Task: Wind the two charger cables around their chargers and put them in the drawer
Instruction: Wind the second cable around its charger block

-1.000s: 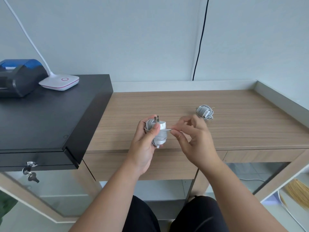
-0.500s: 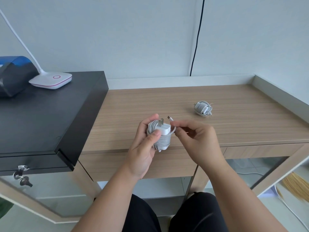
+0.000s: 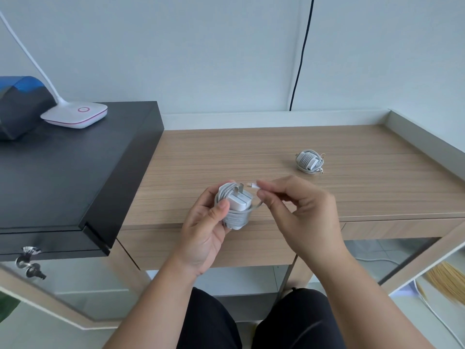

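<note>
The left hand (image 3: 201, 227) grips a white charger (image 3: 237, 205) above the front edge of the wooden desk (image 3: 251, 157), its fingers curled behind the block and its thumb pressed on the near side; the charger's two metal prongs point up and away, and its white cable (image 3: 232, 217) is coiled many times around the body, so that only the flat top face shows bare; the right hand (image 3: 302, 212) pinches the free end of that cable between thumb and forefinger, just beside the prongs, with the small white plug tip (image 3: 252, 184) sticking out to the left of the fingertips; a short loop of loose cable runs from the pinch down to the coil; the other fingers of the right hand are curled loosely under the palm; the second charger (image 3: 309, 161) lies on the desk further back and to the right, well apart from both hands, its own cable already wrapped around it with a small end trailing at the side; the desk's drawer front (image 3: 402, 229) under the right part of the top sits flush and closed; to the left stands a black cabinet (image 3: 63, 185) with keys (image 3: 29, 263) hanging from its lock; on it rest a white lamp base (image 3: 75, 115) with a pink ring and a dark blue device (image 3: 21, 107); a black cord (image 3: 300, 54) runs down the wall behind the desk.
</note>
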`<state>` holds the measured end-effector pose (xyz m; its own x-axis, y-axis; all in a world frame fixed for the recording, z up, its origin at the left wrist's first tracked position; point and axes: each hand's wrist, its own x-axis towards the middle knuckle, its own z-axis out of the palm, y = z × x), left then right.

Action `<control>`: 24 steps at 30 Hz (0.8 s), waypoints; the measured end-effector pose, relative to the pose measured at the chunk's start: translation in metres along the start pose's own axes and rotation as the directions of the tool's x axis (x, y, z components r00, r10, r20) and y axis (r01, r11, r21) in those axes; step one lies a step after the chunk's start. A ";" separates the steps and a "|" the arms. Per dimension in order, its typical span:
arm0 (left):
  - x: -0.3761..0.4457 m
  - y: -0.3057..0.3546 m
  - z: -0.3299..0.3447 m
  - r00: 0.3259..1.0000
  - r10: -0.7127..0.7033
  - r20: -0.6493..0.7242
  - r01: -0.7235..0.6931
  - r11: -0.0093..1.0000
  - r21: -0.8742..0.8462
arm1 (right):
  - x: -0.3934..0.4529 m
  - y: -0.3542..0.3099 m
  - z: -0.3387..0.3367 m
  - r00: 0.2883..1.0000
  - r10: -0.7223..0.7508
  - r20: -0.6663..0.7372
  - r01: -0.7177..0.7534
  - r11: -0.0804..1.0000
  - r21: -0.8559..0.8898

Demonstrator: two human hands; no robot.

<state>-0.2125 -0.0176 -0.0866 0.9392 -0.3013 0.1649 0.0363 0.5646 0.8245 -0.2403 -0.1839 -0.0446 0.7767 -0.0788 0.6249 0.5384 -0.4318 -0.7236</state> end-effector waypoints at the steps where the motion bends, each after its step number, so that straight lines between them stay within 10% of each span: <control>1: 0.000 0.001 0.000 1.000 0.001 -0.009 -0.001 1.000 -0.006 | -0.001 0.002 -0.001 0.994 -0.108 0.009 0.109 0.992 -0.068; 13: -0.007 -0.001 0.010 0.995 0.104 0.014 -0.103 0.947 0.304 | 0.002 0.012 -0.009 0.939 -0.316 0.136 0.341 0.910 -0.237; 24: -0.010 0.003 0.023 0.976 0.203 0.071 -0.215 0.895 0.392 | -0.001 -0.007 -0.022 0.986 0.137 0.098 -0.154 0.969 0.192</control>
<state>-0.2300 -0.0309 -0.0734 0.9001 -0.2341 0.3674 -0.3032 0.2691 0.9142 -0.2520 -0.2007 -0.0335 0.8714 -0.0492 0.4881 0.4651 -0.2336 -0.8539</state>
